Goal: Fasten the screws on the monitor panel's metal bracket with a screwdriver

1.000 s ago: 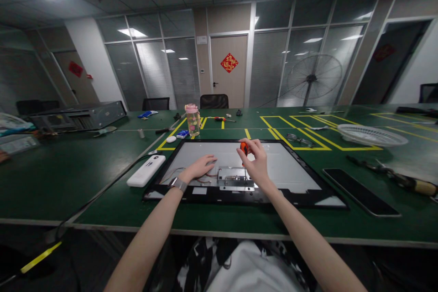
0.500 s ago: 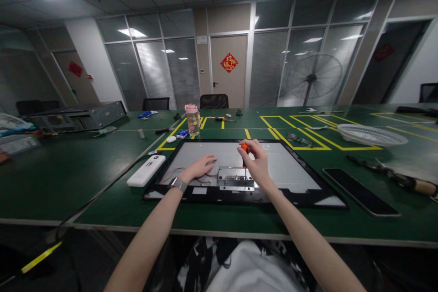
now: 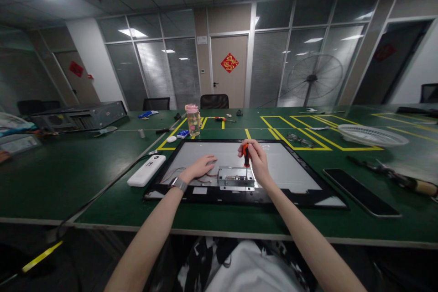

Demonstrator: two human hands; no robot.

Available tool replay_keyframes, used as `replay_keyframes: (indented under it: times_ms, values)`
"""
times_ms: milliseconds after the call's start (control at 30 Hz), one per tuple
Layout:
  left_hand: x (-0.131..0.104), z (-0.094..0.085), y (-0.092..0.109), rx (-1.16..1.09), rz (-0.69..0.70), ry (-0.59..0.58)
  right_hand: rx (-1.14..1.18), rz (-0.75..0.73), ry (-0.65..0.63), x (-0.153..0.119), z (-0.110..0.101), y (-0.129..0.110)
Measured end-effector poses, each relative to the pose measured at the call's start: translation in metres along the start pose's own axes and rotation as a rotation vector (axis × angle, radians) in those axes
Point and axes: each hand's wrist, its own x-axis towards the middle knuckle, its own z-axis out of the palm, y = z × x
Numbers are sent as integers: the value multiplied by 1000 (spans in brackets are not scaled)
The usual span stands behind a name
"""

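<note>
1. We hold a screwdriver [image 3: 246, 157] upright in our right hand [image 3: 257, 163], fingers closed around its orange-and-black handle, the tip down on a metal box [image 3: 235, 177].
2. The metal box sits on the back of a panel [image 3: 294, 169] that lies flat on the green desk [image 3: 68, 178], near the desk's front edge.
3. Our left hand [image 3: 201, 166] lies flat on the panel just left of the box, fingers loose and gripping nothing, beside some thin wires [image 3: 205, 178]. A watch [image 3: 177, 184] is on that wrist.
4. A white device [image 3: 146, 170] lies just left of the panel, a dark cable running from it towards the desk edge.
5. To the right of the panel lies a black strip [image 3: 360, 190], and beyond it a dark tool [image 3: 393, 175] with a pale handle.
6. Farther back we see glasses [image 3: 299, 139] inside yellow tape lines, a bottle [image 3: 193, 119], a second screwdriver [image 3: 221, 119] and a white fan grille [image 3: 372, 135].
7. At far left rests a computer case [image 3: 82, 116]; a standing fan [image 3: 313, 75] is behind the desk.
</note>
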Motion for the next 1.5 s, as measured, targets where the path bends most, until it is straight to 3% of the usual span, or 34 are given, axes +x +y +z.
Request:
replay_keyframes:
  times_ms: [200,400,767,1200,1500]
  values:
    - [-1,0,-1,-3,0,7,-34,53,76,4,-6,5]
    - [-1,0,-1,-2,-9,1,145,122,21,6,-4,6]
    - [-1,-1,1,-1,-3,-3,356,215,50,13,-8,-2]
    - [0,3,-6,-23,24,15,387,285,-67,6,-2,-13]
    - [-2,0,-1,-22,10,7,318,271,44,5,-4,-5]
